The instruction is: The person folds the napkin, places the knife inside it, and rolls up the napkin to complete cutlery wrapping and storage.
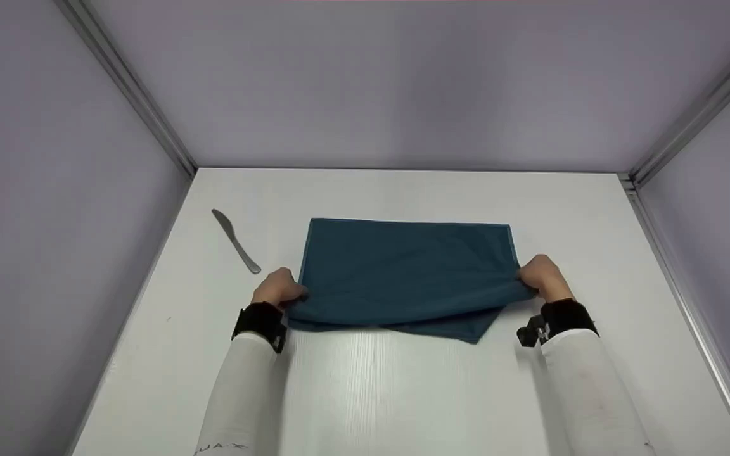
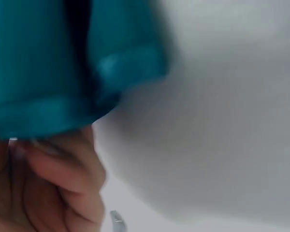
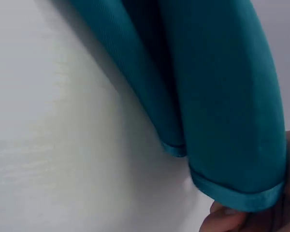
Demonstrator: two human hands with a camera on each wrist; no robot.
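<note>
Head view: white table (image 1: 403, 392) inside a booth of pale lilac walls (image 1: 54, 221) with grey metal corner rails, seen from above and behind my two forearms in white sleeves with black wrist straps. Largest item on the table — a teal cloth (image 1: 403, 266), long axis running left to right across my front, its far edge flat and square to the back wall. The near part is folded over and lifted slightly; one lower corner pokes out toward me, right of centre. My left hand (image 1: 279, 288) pinches the cloth's near-left corner, my right hand (image 1: 542, 275) pinches the near-right corner — both clamped on fabric, well apart, level with each other and equally close to it. The flat part of the cloth lies straight ahead of both hands, away from me.

Left wrist view: fingers (image 2: 63, 179) curled under a doubled hem of teal. Right wrist view: two hemmed layers hang just above the table, a fingertip (image 3: 232, 220) beneath.

Smallest item — a table knife (image 1: 236, 240), left of the cloth, apart from it, lying obliquely.
</note>
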